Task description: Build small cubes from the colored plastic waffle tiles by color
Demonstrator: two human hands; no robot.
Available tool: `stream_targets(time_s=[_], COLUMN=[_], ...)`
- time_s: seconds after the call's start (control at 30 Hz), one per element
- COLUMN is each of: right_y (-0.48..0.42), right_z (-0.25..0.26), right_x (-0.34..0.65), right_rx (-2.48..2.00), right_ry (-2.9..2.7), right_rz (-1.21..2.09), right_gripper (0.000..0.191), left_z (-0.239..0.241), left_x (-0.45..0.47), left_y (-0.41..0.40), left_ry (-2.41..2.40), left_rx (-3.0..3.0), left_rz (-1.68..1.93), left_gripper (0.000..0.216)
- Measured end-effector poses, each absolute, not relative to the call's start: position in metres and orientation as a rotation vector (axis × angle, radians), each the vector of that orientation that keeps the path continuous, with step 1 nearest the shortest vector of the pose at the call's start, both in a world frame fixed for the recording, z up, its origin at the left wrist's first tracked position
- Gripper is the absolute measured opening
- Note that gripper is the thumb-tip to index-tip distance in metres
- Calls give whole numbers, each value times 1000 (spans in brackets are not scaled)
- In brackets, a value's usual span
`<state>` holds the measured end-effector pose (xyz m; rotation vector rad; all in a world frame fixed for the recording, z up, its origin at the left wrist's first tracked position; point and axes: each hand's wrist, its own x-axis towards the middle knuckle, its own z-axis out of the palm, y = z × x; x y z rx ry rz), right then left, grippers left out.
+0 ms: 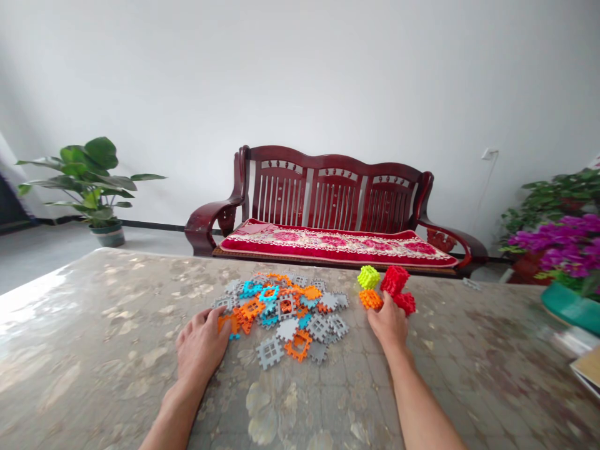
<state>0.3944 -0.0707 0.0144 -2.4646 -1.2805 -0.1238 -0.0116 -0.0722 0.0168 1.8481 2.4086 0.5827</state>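
Observation:
A heap of flat interlocking plastic tiles [285,329] in grey, orange and blue lies in the middle of the table, some with window cut-outs. My left hand [202,340] rests at its left edge, fingers apart, touching an orange tile [227,322]. To the right of the heap, my right hand [390,322] has its thumb and index finger against an orange cube [370,299]; its other fingers are hidden. A yellow-green cube [369,277] sits behind that cube. Red built blocks [395,280] stand just beyond and beside my right fingers.
The table [117,375] has a shiny flower-patterned cover. At its right are a teal pot [569,309] with purple flowers and a box-like item [588,369]. Behind stands a wooden bench [332,194] with a red floral cushion [337,244]. A potted plant [107,232] is at left.

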Motion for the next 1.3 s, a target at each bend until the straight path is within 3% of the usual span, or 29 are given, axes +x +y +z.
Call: stream_targets(time_s=[0.43,0.87,1.3], right_y=[-68,-69,-64], right_z=[8,13,-4], right_x=[402,400,384], right_rx=[-2452,-2387,-1695], right_ry=[-1296,-1223,-1503], right_rz=[-128,-69,-372], right_gripper=[55,62,39], left_z=[15,16,16], left_x=[-12,-12,-12], left_y=[-72,-71,-72], left_ry=[2404,2396,2392], left_rx=[1848,1840,1829], left_rz=[579,581,591], left_gripper=[48,48,47])
